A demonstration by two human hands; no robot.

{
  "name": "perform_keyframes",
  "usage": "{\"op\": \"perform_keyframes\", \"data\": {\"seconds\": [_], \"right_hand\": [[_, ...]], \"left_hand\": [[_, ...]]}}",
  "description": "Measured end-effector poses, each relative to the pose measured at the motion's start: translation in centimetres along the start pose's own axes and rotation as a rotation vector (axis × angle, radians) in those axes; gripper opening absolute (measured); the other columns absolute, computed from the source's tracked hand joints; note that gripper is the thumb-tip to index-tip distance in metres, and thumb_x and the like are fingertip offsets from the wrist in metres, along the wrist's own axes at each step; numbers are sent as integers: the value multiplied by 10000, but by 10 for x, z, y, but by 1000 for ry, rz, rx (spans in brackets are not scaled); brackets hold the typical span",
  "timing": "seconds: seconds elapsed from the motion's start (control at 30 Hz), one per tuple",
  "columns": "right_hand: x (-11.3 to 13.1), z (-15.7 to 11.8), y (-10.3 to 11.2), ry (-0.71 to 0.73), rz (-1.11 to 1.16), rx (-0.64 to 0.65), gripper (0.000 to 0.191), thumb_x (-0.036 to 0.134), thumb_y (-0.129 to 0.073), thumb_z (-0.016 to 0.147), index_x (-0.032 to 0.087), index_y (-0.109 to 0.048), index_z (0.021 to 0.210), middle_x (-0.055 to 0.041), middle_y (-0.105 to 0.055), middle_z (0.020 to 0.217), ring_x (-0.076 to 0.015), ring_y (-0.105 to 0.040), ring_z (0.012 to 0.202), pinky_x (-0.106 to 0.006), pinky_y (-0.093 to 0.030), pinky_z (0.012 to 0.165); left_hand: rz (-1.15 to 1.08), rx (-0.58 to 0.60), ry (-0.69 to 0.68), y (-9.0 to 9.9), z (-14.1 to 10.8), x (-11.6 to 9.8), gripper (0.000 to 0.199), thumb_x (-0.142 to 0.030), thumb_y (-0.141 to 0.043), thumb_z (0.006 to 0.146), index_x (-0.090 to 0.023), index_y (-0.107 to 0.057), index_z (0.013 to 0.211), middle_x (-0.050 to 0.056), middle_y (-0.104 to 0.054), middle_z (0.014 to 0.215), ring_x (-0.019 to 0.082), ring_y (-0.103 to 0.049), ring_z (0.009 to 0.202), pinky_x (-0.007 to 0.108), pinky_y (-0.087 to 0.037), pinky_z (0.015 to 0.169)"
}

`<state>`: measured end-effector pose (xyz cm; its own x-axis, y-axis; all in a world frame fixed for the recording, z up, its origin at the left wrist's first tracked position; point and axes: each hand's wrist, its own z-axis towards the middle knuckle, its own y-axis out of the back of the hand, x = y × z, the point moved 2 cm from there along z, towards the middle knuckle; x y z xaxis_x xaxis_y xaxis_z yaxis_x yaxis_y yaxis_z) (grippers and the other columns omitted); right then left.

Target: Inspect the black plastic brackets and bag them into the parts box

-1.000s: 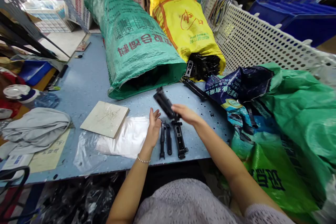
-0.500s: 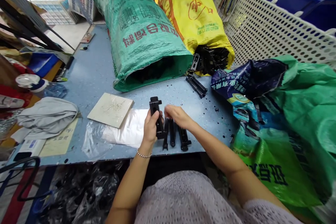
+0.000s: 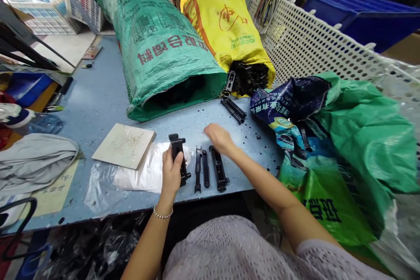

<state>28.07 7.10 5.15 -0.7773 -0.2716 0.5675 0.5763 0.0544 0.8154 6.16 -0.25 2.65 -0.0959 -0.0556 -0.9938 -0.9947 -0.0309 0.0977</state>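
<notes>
A black bracket-like part [image 3: 178, 153] stands nearly upright in my left hand [image 3: 171, 170], fingers wrapped round it, above a white plastic bag [image 3: 141, 175]. My right hand [image 3: 218, 138] hovers over the blue table [image 3: 98, 78], blurred, its fingers hidden from clear sight. Below it lie a longer black part [image 3: 218, 168] and two slim black pieces [image 3: 198, 170], [image 3: 205, 168] side by side. Further back, more black parts [image 3: 233, 110] rest near the yellow sack's mouth.
A green sack [image 3: 167, 48] and a yellow sack [image 3: 229, 22] of black parts lie at the back. A square tile [image 3: 124, 145] is left, with grey cloth [image 3: 36, 162] beyond. Crumpled bags [image 3: 361, 118] and a white perforated crate [image 3: 324, 35] are right.
My right hand has moved away from the black part in my left hand, widening the gap between them. The camera view has shifted, so the table's contents appear further left.
</notes>
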Motion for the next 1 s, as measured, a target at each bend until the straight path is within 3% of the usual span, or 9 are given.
{"op": "perform_keyframes", "data": {"seconds": [0.1, 0.2, 0.3, 0.43, 0.53, 0.63, 0.83, 0.9, 1.0], "right_hand": [[-67, 34, 45, -535, -175, -295, 384, 241, -369, 982, 96, -553, 1287, -239, -549, 1295, -330, -425, 1236, -456, -311, 1007], [-100, 39, 61, -704, -106, -264, 422, 178, -356, 953, 38, -532, 1311, -281, -559, 1285, -359, -428, 1249, -473, -326, 996], [-81, 19, 43, -603, 12, -168, 383, 196, -370, 948, 82, -585, 1245, -193, -647, 1190, -286, -545, 1144, -381, -400, 954], [-9, -24, 6, -252, 361, 5, 315, 323, -387, 983, 178, -582, 1183, -75, -672, 1111, -195, -603, 1003, -308, -461, 868], [29, -35, 4, -107, 341, -62, 355, 459, -340, 1009, 205, -579, 941, -57, -629, 919, -205, -565, 897, -342, -441, 838], [44, -17, 10, -54, 259, -173, 373, 521, -368, 983, 219, -508, 816, -49, -564, 831, -209, -514, 852, -352, -418, 812], [50, 11, -20, -240, 858, 111, 464, 583, -262, 984, 222, -423, 741, 23, -428, 590, -127, -391, 517, -253, -340, 483], [50, 4, -20, -182, 784, 116, 489, 594, -265, 991, 204, -496, 808, -15, -527, 659, -145, -469, 582, -271, -389, 532], [49, -8, 1, 69, 314, -58, 416, 556, -373, 994, 193, -576, 971, -103, -633, 949, -221, -546, 879, -357, -446, 766]], "left_hand": [[229, 8, 91, -11, -9, 36, 574, -578, -541, 887, -202, -554, 1320, 146, -558, 1253, 324, -472, 1288, 512, -374, 1099], [271, 31, 89, -30, -19, 45, 647, -581, -511, 904, -239, -433, 1447, 152, -379, 1484, 331, -266, 1454, 541, -244, 1190], [209, 60, 19, -43, -13, 24, 630, -557, -486, 934, -276, -373, 1487, 121, -300, 1556, 296, -210, 1493, 515, -202, 1219], [-101, 149, -54, -52, 12, -16, 705, -533, -477, 953, -339, -162, 1554, 103, -330, 1575, 258, -351, 1447, 471, -297, 1188], [-193, 136, -34, -52, 19, -32, 677, -507, -469, 965, -329, -185, 1552, 97, -485, 1467, 252, -492, 1339, 452, -365, 1146], [-138, 119, -63, -49, 13, -35, 617, -484, -477, 966, -302, -297, 1527, 75, -458, 1499, 260, -436, 1387, 435, -304, 1186], [-49, 42, -133, -34, 12, -30, 646, -461, -529, 943, -287, -310, 1526, 66, -378, 1567, 259, -322, 1466, 427, -213, 1228], [-84, 44, -109, -27, 14, -32, 622, -463, -538, 936, -287, -355, 1505, 74, -477, 1489, 263, -418, 1401, 423, -304, 1182], [-186, 112, 13, -19, 15, -41, 574, -475, -559, 917, -265, -447, 1440, 86, -629, 1283, 251, -608, 1159, 375, -494, 974]]}}
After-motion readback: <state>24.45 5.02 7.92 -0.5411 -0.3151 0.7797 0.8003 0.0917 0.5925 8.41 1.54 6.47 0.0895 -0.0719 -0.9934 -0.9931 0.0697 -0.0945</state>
